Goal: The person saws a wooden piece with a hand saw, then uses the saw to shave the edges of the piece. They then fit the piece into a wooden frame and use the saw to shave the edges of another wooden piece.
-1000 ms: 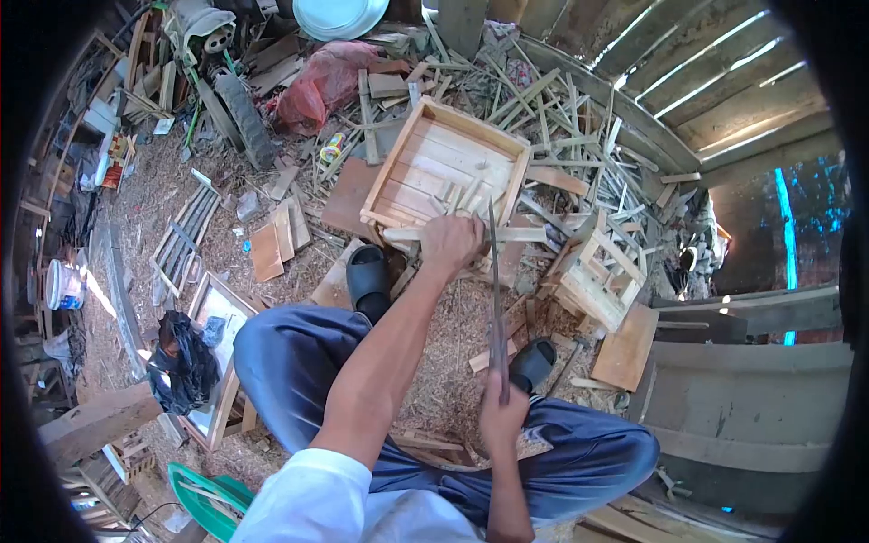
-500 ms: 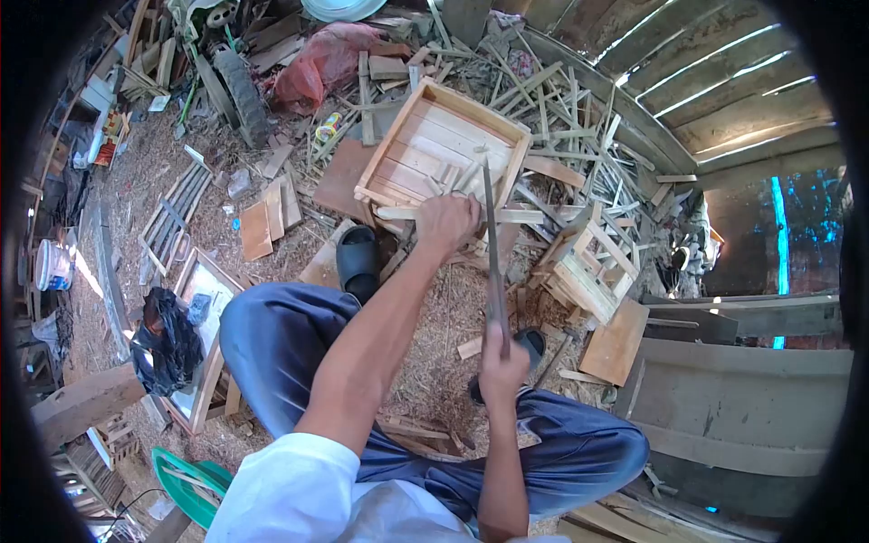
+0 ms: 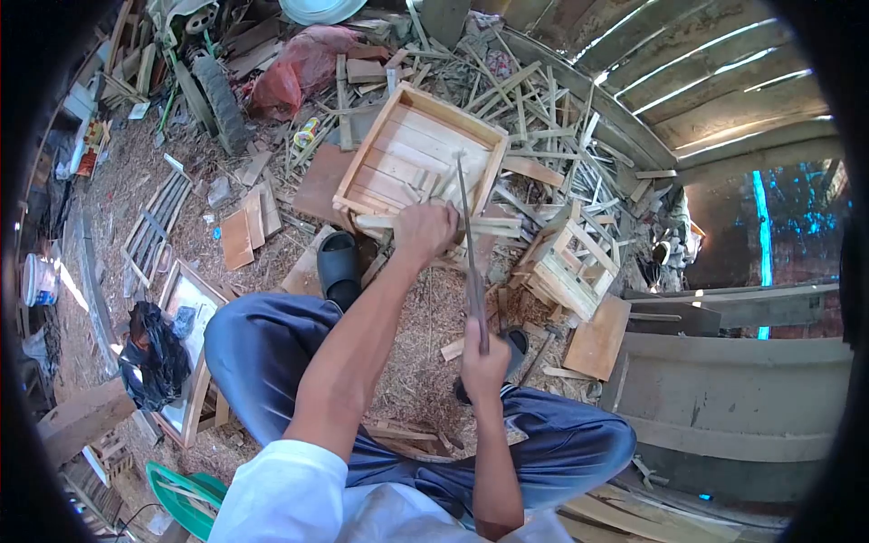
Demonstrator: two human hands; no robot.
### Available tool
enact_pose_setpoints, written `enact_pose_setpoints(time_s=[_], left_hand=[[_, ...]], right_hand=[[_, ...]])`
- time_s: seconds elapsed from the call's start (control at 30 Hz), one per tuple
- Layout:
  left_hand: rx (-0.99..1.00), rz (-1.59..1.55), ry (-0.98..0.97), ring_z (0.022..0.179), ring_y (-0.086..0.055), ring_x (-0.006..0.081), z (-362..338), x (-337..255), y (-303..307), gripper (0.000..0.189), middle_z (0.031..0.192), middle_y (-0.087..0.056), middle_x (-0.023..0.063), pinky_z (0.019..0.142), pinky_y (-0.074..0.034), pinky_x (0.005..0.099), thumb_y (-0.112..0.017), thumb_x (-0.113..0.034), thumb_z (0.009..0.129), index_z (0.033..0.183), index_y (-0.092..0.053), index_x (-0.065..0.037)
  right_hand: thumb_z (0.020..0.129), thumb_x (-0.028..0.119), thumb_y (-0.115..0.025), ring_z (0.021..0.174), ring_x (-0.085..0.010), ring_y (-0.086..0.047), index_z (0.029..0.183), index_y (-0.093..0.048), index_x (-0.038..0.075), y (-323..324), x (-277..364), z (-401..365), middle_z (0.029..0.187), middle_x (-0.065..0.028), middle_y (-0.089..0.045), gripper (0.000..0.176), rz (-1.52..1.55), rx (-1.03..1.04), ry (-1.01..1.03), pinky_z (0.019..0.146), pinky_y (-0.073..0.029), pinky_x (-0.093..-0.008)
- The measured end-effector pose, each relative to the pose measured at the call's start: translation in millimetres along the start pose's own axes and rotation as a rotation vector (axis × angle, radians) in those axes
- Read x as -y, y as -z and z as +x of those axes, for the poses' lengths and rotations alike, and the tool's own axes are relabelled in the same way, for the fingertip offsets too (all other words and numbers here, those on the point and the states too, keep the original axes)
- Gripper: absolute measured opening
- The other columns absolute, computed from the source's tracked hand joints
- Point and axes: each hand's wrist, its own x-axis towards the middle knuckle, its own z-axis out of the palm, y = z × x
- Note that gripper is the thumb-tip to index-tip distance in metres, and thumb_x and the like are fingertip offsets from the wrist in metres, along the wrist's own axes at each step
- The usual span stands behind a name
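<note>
My left hand (image 3: 425, 235) is closed around a light wood strip (image 3: 376, 221) that lies across the near side of a shallow wooden box (image 3: 398, 145). Small wood pieces lie inside the box. In my right hand (image 3: 484, 366) is the handle of a long, thin saw (image 3: 471, 244). Its blade points away from me, just right of my left hand, and crosses the strips. Whether its teeth touch the wood cannot be made out.
A small wooden frame (image 3: 566, 267) stands right of the box. Scrap sticks (image 3: 543, 109) are heaped behind it. My sandals (image 3: 338, 262) are on the sawdust-covered ground. At left lie a slatted rack (image 3: 156, 222) and a black plastic bag (image 3: 154, 357).
The whole view has shifted slightly, so the scene sits further left. Both hands keep their holds on the strip and the saw, with the saw at nearly the same angle.
</note>
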Motion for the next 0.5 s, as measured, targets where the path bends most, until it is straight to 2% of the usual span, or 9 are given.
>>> enact_pose_setpoints(time_s=[0.07, 0.13, 0.17, 0.2, 0.27, 0.4, 0.47, 0.5], left_hand=[[-0.006, 0.013, -0.032, 0.056, -0.064, 0.0376, 5.1, 4.5, -2.3, 0.053, 0.059, -0.062, 0.021, 0.056, -0.053, 0.0469, -0.043, -0.034, 0.095, 0.061, -0.069, -0.003], [0.032, 0.037, 0.002, 0.056, -0.065, 0.0376, 4.6, 3.0, 0.8, 0.053, 0.059, -0.063, 0.0206, 0.057, -0.053, 0.0471, -0.043, -0.035, 0.094, 0.061, -0.069, -0.003], [0.023, 0.018, 0.019, 0.056, -0.065, 0.0378, 3.2, 2.3, -0.8, 0.053, 0.059, -0.063, 0.0207, 0.057, -0.053, 0.0473, -0.043, -0.035, 0.094, 0.061, -0.069, -0.003], [0.003, -0.003, 0.025, 0.056, -0.065, 0.0379, 5.1, -0.4, -1.8, 0.052, 0.059, -0.063, 0.0207, 0.057, -0.053, 0.0476, -0.043, -0.035, 0.094, 0.061, -0.069, -0.004], [-0.023, -0.01, 0.003, 0.056, -0.065, 0.0383, 0.7, -0.4, -1.2, 0.052, 0.059, -0.063, 0.0211, 0.057, -0.053, 0.0474, -0.044, -0.035, 0.094, 0.061, -0.069, -0.004], [-0.066, 0.011, -0.024, 0.057, -0.065, 0.0388, 6.6, 2.3, -2.3, 0.052, 0.059, -0.062, 0.0219, 0.058, -0.053, 0.0471, -0.044, -0.035, 0.094, 0.06, -0.069, -0.003], [-0.018, 0.04, -0.002, 0.057, -0.065, 0.0389, 5.8, 2.2, -5.2, 0.052, 0.06, -0.063, 0.0222, 0.058, -0.053, 0.0478, -0.043, -0.035, 0.094, 0.061, -0.07, -0.003], [-0.016, 0.037, 0.003, 0.057, -0.065, 0.0389, 4.9, 0.1, -3.6, 0.052, 0.06, -0.063, 0.0222, 0.058, -0.053, 0.0478, -0.043, -0.035, 0.094, 0.061, -0.07, -0.003]], right_hand=[[0.096, 0.027, -0.058, 0.055, -0.0075, -0.037, 0.062, -0.048, -0.002, 6.0, -8.6, -28.7, 0.054, 0.0008, -0.04, 0.046, 0.073, -0.003, -0.015, 0.048, -0.033, -0.0314], [0.094, 0.027, -0.06, 0.05, -0.0105, -0.042, 0.073, -0.061, -0.004, 15.0, -5.8, -45.6, 0.052, -0.0104, -0.041, 0.037, 0.15, -0.021, -0.166, 0.049, -0.038, -0.0368], [0.094, 0.026, -0.06, 0.05, -0.0088, -0.043, 0.069, -0.059, -0.005, 8.1, -11.2, -33.8, 0.05, -0.0065, -0.041, 0.04, 0.153, -0.005, -0.204, 0.048, -0.037, -0.0355], [0.094, 0.026, -0.06, 0.05, -0.0088, -0.043, 0.069, -0.059, -0.005, -1.2, -3.5, -15.6, 0.05, -0.0065, -0.041, 0.04, 0.157, -0.021, -0.214, 0.048, -0.037, -0.0355], [0.096, 0.029, -0.058, 0.048, -0.0058, -0.043, 0.061, -0.051, 0.0, -13.7, 9.9, 14.0, 0.052, 0.0029, -0.045, 0.047, -0.004, -0.006, -0.159, 0.046, -0.035, -0.0297], [0.096, 0.029, -0.058, 0.049, -0.0053, -0.042, 0.06, -0.05, -0.001, 1.6, -8.9, -21.5, 0.051, 0.0048, -0.044, 0.048, 0.057, 0.025, -0.111, 0.045, -0.033, -0.0287], [0.093, 0.033, -0.06, 0.046, -0.0093, -0.04, 0.063, -0.057, -0.006, 11.5, -12.8, -52.3, 0.046, -0.008, -0.041, 0.049, 0.121, -0.065, -0.133, 0.045, -0.034, -0.0369], [0.093, 0.033, -0.06, 0.046, -0.0093, -0.04, 0.063, -0.057, -0.006, 9.8, -12.8, -51.9, 0.046, -0.008, -0.041, 0.049, 0.116, -0.061, -0.134, 0.045, -0.034, -0.0369]])
